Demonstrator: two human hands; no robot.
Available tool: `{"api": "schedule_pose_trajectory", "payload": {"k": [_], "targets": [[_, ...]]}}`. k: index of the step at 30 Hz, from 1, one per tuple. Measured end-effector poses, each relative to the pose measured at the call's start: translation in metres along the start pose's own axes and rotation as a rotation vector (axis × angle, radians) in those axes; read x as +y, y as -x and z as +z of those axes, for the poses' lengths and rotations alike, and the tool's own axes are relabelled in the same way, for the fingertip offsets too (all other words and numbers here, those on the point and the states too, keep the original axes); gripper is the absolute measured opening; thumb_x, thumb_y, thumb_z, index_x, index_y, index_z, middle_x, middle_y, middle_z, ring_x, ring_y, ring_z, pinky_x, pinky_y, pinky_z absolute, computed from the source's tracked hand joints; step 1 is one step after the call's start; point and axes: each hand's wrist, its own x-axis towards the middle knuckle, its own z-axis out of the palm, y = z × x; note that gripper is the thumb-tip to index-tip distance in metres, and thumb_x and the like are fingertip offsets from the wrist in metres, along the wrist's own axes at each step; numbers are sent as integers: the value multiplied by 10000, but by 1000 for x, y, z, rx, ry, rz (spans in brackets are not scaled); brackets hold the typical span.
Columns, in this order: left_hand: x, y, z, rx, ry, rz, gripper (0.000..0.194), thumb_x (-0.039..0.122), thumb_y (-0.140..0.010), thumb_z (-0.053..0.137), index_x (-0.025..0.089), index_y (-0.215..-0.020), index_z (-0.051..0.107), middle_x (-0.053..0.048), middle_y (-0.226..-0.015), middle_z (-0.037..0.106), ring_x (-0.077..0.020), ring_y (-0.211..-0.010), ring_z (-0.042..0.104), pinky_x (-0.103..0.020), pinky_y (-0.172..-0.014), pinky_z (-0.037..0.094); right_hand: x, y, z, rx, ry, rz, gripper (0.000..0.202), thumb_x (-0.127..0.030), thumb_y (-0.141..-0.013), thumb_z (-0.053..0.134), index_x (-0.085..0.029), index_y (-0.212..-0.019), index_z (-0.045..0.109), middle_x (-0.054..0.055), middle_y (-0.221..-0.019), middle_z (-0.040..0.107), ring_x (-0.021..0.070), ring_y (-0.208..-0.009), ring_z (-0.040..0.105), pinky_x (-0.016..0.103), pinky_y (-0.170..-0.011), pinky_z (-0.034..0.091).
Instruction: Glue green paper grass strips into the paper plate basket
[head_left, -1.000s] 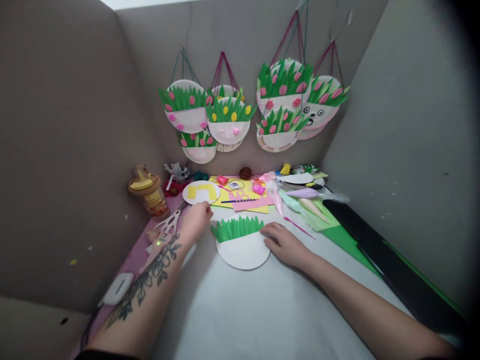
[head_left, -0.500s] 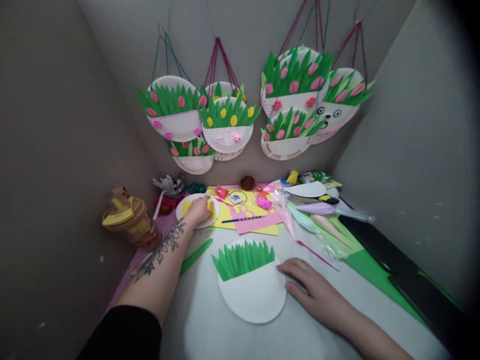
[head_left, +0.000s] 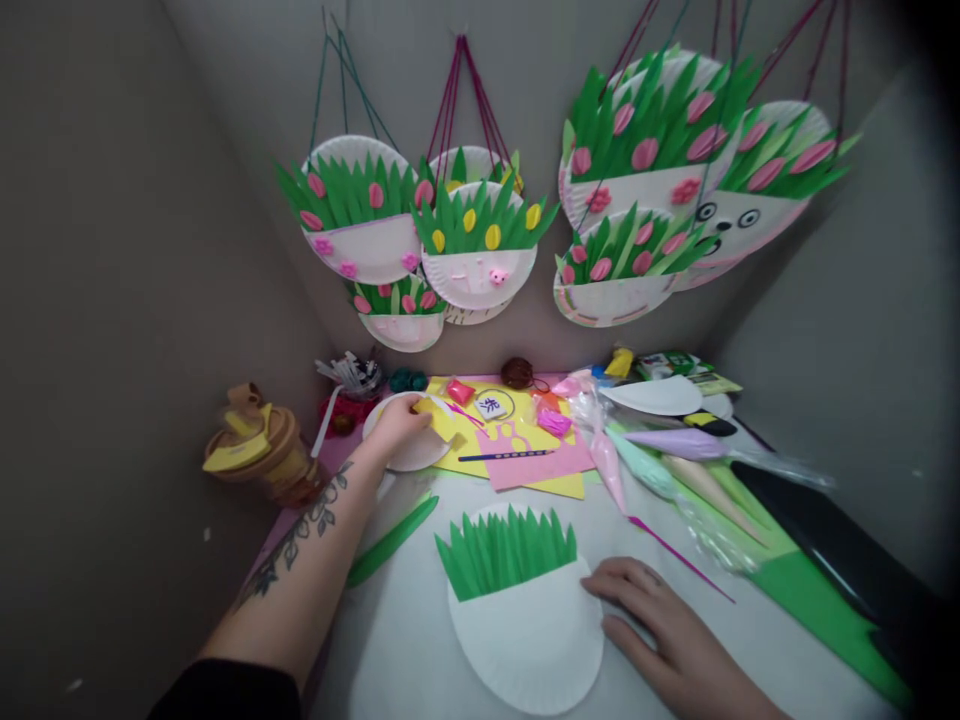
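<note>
A white paper plate (head_left: 529,640) with a row of green paper grass (head_left: 506,550) along its upper part lies in front of me. My right hand (head_left: 652,620) is at the plate's right rim, fingertips touching it, thumb and fingers apart. Farther back on the left, my left hand (head_left: 401,428) reaches over a second white plate (head_left: 411,458). Its fingers are closed at a piece of yellow paper (head_left: 441,418) with a cut edge; the exact grip is partly hidden. A long green paper strip (head_left: 396,540) lies under my left forearm's right side.
Yellow and pink paper sheets (head_left: 536,463) lie behind, with a dark pencil (head_left: 506,456) on them. Several coloured piping bags (head_left: 679,444) and a black tray-like object (head_left: 817,545) are on the right. A brown cup (head_left: 270,450) stands left. Decorated plates (head_left: 480,275) hang from the wall.
The yellow paper on the back plate has shifted right, along with my left hand's fingers. My right hand stays at the grass plate's rim. The whole view has moved slightly closer.
</note>
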Motion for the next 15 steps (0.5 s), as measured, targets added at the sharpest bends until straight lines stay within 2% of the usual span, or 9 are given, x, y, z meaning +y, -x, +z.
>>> {"api": "schedule_pose_trajectory", "payload": {"k": [2,4,7,9,11,13,15], "targets": [[16,18,0,-31,361,-91,166,181,-685,550,152,-848,563,-24,-804,642,-135,-727,614,-195,-555,423,1,1,0,38,-17,1,266,-325,-861,488,-264,-1071,639,102,-1080,606,243,-1031,583,381,-892,496],[37,50,7,-84,679,-225,136,180,-677,572,160,-801,522,-5,-714,611,-119,-671,615,-176,-519,403,1,2,-1,89,-28,-3,272,-332,-861,487,-259,-1077,634,101,-1082,613,243,-1034,588,374,-896,498],[66,119,31,-276,989,-327,188,183,-645,631,158,-788,511,-5,-663,612,-104,-592,596,-165,-466,369,2,6,-2,157,-13,-18,256,-335,-858,489,-263,-1055,637,88,-1065,625,236,-1025,600,352,-877,515],[75,167,53,-372,1129,-456,259,253,-647,680,150,-827,524,-24,-690,633,-104,-586,597,-168,-463,377,4,8,-3,180,14,-32,241,-332,-852,496,-270,-1031,645,80,-1053,633,234,-1011,611,343,-856,529],[73,203,75,-360,1226,-537,329,356,-649,707,147,-832,530,-42,-737,650,-103,-581,592,-169,-447,366,8,10,-4,195,43,-44,238,-334,-840,511,-274,-1023,651,80,-1051,639,241,-1000,619,347,-837,542],[62,224,91,-249,1262,-473,413,440,-598,753,159,-763,500,-37,-684,644,-114,-582,588,-175,-445,361,13,11,-6,206,63,-54,239,-341,-828,526,-281,-1022,652,80,-1058,644,250,-993,626,356,-823,553],[49,233,99,-153,1297,-406,443,494,-606,747,178,-730,464,-8,-595,615,-86,-484,517,-174,-419,315,21,12,-7,202,67,-68,242,-349,-819,539,-297,-1030,647,73,-1065,651,255,-983,634,362,-804,564]]}}
